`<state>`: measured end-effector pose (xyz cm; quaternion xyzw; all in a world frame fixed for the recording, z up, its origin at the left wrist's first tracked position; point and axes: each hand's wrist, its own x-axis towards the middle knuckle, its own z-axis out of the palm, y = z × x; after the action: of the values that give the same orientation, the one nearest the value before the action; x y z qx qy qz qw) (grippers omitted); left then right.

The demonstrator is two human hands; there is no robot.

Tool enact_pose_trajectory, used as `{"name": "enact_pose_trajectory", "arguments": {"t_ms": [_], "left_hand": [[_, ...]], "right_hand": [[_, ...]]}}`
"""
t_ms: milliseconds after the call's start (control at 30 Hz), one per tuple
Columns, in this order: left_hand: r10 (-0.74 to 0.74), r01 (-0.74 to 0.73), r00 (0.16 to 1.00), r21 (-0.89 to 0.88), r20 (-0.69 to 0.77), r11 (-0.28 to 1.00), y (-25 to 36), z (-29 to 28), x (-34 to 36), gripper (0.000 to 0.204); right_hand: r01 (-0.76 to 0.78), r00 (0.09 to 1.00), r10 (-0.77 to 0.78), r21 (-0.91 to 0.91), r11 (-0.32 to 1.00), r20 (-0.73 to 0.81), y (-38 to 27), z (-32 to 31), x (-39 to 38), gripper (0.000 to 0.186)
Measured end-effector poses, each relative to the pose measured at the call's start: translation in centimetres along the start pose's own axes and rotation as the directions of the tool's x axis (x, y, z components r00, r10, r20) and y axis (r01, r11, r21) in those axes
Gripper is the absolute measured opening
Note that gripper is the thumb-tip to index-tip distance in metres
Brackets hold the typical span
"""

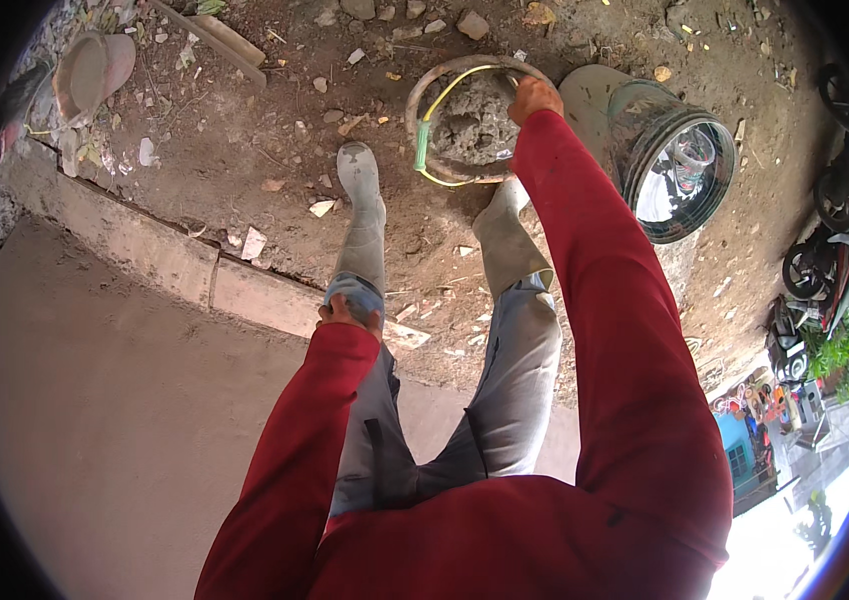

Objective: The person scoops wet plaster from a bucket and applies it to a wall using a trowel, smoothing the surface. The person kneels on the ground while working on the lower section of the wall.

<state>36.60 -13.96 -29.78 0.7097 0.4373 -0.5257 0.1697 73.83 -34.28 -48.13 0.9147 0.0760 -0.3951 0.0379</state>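
Note:
My right hand [536, 100] reaches forward and is closed on the far right rim of a round bucket [414, 112]. Grey, wet-looking mortar [470, 125] lies inside it. The yellow wire handle with its green grip [422, 146] rests along the bucket's left side. On my left knee, over the trousers, lies my left hand [349, 312], its fingers apart and holding nothing; some of them are partly hidden. The bucket stands on the dirt just ahead of my right boot [507, 235]. My forearm covers part of its right edge.
A large dark-rimmed pail [635, 110] lies right of the bucket, its mouth toward me. A concrete curb [135, 235] borders the smooth slab [115, 370] on the left. Upper left are an old container [95, 75] and a board [215, 42]. Motorcycles [830, 270] stand far right.

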Motion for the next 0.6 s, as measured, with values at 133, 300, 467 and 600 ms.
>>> {"name": "enact_pose_trajectory", "arguments": {"t_ms": [133,300,467,600], "left_hand": [[0.007,-0.007,1.000,0.001,-0.014,1.000,-0.1,-0.2,-0.2,0.067],[-0.007,0.006,0.999,-0.053,-0.033,0.999,-0.6,0.8,0.0,0.068],[0.003,-0.005,1.000,-0.071,-0.018,0.997,-1.2,1.2,0.5,0.067],[0.015,-0.014,1.000,-0.056,0.004,0.998,-1.4,0.9,0.6,0.072]], "right_hand": [[0.021,0.998,-0.021,0.009,1.000,-0.059,1.0,-0.2,-2.8,0.030],[0.279,0.953,-0.287,-0.085,0.956,-0.097,-0.6,-4.5,-13.2,0.027],[0.492,0.839,-0.526,-0.220,0.842,-0.138,-3.8,0.9,-10.7,0.020],[0.406,0.891,-0.445,-0.284,0.869,-0.088,-7.0,4.3,-4.7,0.015]]}}
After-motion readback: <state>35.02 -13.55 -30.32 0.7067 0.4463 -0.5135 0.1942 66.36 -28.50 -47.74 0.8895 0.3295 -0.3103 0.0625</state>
